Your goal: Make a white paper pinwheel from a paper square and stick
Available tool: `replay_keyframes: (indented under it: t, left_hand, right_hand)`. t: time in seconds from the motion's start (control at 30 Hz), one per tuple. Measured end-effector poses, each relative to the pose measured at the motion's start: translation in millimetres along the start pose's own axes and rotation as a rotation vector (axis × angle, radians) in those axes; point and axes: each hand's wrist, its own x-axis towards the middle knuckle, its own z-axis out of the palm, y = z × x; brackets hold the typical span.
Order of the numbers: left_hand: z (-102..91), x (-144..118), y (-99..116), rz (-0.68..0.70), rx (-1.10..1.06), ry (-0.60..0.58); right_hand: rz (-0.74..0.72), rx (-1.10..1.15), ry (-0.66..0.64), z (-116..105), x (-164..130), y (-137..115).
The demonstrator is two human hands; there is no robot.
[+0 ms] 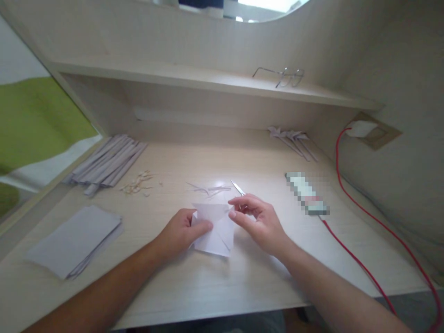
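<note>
At table centre, white paper [215, 229] lying flat, pinned at its left edge by left hand [183, 231]. Right hand [258, 221] pinching top right corner. Best to press crease firmly, align edges first, mind scissors [238, 188] just behind.

A pale desk [243, 152] of matt wood-grain laminate, faintly shiny near its middle. On it, a folded sheet [215, 229] of thin, smooth white paper. Behind the sheet, glossy metal scissors [238, 188]. Left of the sheet, a stack [74, 240] of matt white paper. To its right, a smooth red plastic-coated cable [360, 266].
</note>
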Motion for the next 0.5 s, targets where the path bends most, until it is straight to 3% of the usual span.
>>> replay_keyframes:
  t: [0.27,0.5]
  left_hand:
    - [11.6,-21.3,-12.8,0.012,0.137,0.13]
    - [15.7,-24.4,-4.5,0.034,0.218,0.15]
  right_hand:
    - [0.084,0.149,0.047,26.8,-15.8,17.7]
    - [0.082,0.189,0.046,29.5,-18.1,16.7]
